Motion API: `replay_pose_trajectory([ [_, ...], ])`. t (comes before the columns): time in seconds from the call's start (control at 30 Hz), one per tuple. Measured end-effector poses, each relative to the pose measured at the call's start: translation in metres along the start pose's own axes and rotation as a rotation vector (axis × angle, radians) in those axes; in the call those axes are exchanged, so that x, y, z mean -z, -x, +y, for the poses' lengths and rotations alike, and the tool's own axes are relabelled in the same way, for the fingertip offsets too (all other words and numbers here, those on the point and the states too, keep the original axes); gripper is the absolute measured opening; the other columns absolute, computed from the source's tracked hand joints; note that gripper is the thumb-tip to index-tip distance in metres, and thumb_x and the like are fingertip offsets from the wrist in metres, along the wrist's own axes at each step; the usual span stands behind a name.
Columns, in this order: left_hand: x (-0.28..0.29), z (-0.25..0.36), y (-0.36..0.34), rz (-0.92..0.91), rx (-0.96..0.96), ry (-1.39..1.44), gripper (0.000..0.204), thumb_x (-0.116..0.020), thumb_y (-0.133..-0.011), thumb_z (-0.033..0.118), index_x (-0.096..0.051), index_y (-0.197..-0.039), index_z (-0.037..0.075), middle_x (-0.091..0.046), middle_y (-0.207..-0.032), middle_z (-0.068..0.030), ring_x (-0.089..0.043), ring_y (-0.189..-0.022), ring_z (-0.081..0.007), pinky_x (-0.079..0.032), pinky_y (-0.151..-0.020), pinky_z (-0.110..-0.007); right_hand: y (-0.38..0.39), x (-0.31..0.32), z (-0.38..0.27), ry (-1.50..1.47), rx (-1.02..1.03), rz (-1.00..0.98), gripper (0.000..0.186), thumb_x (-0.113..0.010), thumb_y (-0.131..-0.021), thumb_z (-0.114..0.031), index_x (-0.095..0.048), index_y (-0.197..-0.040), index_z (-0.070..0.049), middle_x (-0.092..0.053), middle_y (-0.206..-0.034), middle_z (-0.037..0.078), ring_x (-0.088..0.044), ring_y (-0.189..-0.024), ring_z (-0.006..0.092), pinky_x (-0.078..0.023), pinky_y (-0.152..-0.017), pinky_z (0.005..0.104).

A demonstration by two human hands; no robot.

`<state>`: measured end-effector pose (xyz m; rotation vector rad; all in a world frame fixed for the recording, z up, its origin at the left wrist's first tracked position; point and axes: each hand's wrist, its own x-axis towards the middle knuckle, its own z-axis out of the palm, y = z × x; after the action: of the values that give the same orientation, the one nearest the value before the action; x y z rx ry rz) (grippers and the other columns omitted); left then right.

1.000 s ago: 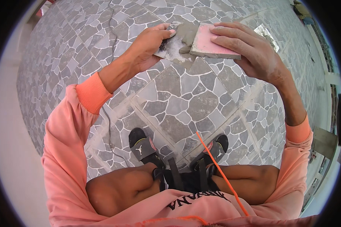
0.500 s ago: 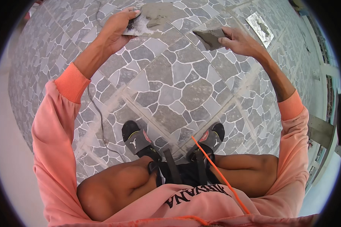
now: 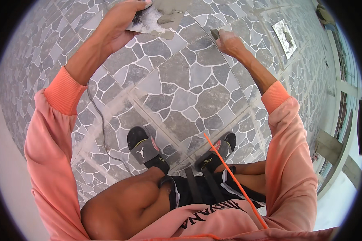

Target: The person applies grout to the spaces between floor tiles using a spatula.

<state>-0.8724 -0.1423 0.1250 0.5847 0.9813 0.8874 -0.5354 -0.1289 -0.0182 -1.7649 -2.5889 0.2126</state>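
Observation:
My left hand point(image 3: 118, 25) grips a flat, pale metal trowel point(image 3: 149, 22), its thumb near the dark handle. Wet grey mortar point(image 3: 173, 13) covers the plate's far right part, which runs up to the picture's top edge. To the right, my right hand point(image 3: 230, 42) is closed on a putty knife point(image 3: 214, 33). Its blade is seen nearly edge-on, so only a small dark grey piece shows, just above the floor and apart from the trowel. Below both hands spreads a stone-patterned tile floor point(image 3: 181, 72) with diagonal joints.
A silvery plate smeared with mortar point(image 3: 284, 39) lies on the floor at the far right. A thin grey cable point(image 3: 103, 128) snakes along the left. My sandalled feet point(image 3: 142, 146) rest at the tile corner. Pale rails point(image 3: 334, 148) stand at the right edge, and an orange cord point(image 3: 233, 176) dangles from my hoodie.
My right hand has moved left toward the trowel, and the putty knife has turned from showing its broad face to nearly edge-on. My left hand has shifted slightly left and up with the trowel.

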Motion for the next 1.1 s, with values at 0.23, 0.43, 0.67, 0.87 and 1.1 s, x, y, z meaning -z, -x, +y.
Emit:
replay_pose_trajectory([
  [0.23,0.004,0.02,-0.026,-0.082,-0.006,-0.017,0.024,-0.043,-0.093,0.007,-0.055,-0.108,-0.007,-0.061,-0.099,-0.0154,-0.06,-0.092,-0.0247,-0.054,-0.082,-0.038,-0.001,-0.053,-0.051,0.309,0.016,0.065,0.014,-0.054,-0.078,-0.006,-0.06,-0.084,0.005,-0.062,-0.081,0.022,-0.063,-0.078,0.0353,-0.053,-0.069,0.0436],
  [0.43,-0.06,0.092,0.001,0.073,-0.185,-0.372,0.019,-0.047,-0.091,0.012,-0.059,-0.097,-0.003,-0.057,-0.083,-0.0079,-0.053,-0.078,-0.0157,-0.047,-0.064,-0.031,-0.01,0.001,-0.03,-0.228,-0.119,-0.192,0.022,-0.053,-0.078,-0.012,-0.062,-0.092,0.003,-0.061,-0.086,0.025,-0.061,-0.083,0.0392,-0.051,-0.079,0.0449],
  [0.67,-0.138,0.107,-0.007,-0.281,-0.513,-0.268,0.018,-0.05,-0.088,0.011,-0.058,-0.076,0.0,-0.051,-0.066,-0.0045,-0.047,-0.061,-0.0125,-0.037,-0.052,-0.029,0.047,-0.02,-0.015,-0.011,-0.325,0.044,0.022,-0.055,-0.079,-0.014,-0.064,-0.094,0.001,-0.061,-0.095,0.022,-0.059,-0.09,0.0376,-0.051,-0.08,0.0435],
  [0.87,-0.171,0.048,-0.024,-0.132,-0.336,-0.209,0.023,-0.05,-0.087,0.01,-0.057,-0.068,0.0,-0.047,-0.054,-0.0023,-0.042,-0.048,-0.0116,-0.035,-0.047,-0.029,0.06,-0.038,-0.03,0.022,-0.212,-0.041,0.025,-0.057,-0.077,-0.008,-0.06,-0.101,-0.001,-0.055,-0.094,0.019,-0.055,-0.092,0.0358,-0.049,-0.08,0.0443],
  [1.1,-0.186,0.025,-0.062,-0.354,-0.508,-0.428,0.024,-0.05,-0.089,0.013,-0.059,-0.069,0.002,-0.05,-0.057,-0.0042,-0.046,-0.051,-0.0132,-0.033,-0.046,-0.029,0.094,-0.047,-0.036,0.135,-0.419,-0.083,0.022,-0.057,-0.077,-0.009,-0.063,-0.096,0.001,-0.057,-0.104,0.018,-0.055,-0.1,0.0341,-0.05,-0.083,0.0424],
])
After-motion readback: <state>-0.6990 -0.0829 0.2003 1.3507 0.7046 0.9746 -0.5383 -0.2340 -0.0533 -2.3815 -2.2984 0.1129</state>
